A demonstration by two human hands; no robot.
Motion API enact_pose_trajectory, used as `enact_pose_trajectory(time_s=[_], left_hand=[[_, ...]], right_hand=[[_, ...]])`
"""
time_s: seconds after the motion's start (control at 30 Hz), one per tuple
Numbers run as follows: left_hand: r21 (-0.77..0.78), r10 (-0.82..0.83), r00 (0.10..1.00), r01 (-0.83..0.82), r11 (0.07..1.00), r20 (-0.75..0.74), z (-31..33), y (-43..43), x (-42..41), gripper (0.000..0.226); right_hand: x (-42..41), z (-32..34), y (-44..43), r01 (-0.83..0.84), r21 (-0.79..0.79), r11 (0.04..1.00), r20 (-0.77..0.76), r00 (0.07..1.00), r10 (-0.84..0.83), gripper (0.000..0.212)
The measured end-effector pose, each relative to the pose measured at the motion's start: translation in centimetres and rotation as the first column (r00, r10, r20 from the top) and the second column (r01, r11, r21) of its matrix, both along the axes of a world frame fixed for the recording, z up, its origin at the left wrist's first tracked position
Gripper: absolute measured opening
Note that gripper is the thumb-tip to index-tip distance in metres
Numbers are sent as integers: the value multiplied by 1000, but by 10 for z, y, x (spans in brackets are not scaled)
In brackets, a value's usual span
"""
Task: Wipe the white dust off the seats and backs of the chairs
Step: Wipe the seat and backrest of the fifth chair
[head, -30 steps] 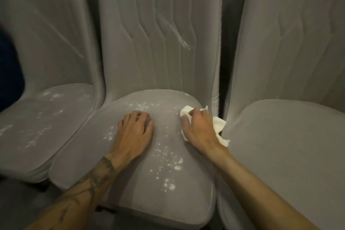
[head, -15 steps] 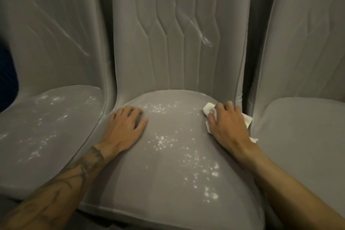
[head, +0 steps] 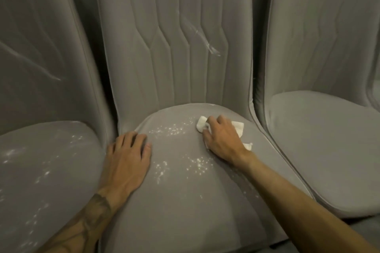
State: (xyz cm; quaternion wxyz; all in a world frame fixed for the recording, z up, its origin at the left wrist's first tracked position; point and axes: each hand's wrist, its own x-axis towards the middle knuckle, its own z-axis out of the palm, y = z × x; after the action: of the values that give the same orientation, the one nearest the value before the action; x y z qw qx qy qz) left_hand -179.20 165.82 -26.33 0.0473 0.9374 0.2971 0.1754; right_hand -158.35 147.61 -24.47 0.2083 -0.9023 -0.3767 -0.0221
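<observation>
Middle chair point(head: 185, 201): grey seat and ribbed back; white dust point(head: 197, 165) speckles the seat's centre and rear, a pale streak point(head: 212, 48) marks the back
Right hand point(head: 223, 139): palm down near the seat's rear right edge, fingers curled and pressing on a white cloth point(head: 238, 127); most of the cloth is hidden under the hand, only its ends show
Left hand point(head: 127, 160): flat on the seat's left edge, fingers slightly spread, holding nothing; tattooed forearm cut off at the bottom
Left chair point(head: 47, 170): dusty seat, cropped by the frame
Right chair point(head: 329, 150): seat looks clean; its far side is cut off
</observation>
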Motion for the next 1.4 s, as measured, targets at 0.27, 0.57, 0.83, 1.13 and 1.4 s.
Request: enact_pose_trajectory(time_s=[0.27,0.57,0.83,1.13,1.4], left_hand=[[48,11,999,-13,999,43,-4,2,2,33],[29,15,999,-16,999,49,-9,1,3,36],[29,36,999,-37,999,37,-11,1,5,41],[28,44,998,-45,999,35,-13,1,6,41],[41,47,998,-49,998,48,-16,5,7,35]], right_hand=[[32,4,-18,325,-37,945,117,941,-319,28],[35,-5,33,-7,8,1000,36,999,7,31],[62,-10,44,196,-79,977,137,973,-184,30],[81,-6,22,115,-55,992,101,989,-109,33],[20,-9,89,-105,-24,994,65,992,106,30]])
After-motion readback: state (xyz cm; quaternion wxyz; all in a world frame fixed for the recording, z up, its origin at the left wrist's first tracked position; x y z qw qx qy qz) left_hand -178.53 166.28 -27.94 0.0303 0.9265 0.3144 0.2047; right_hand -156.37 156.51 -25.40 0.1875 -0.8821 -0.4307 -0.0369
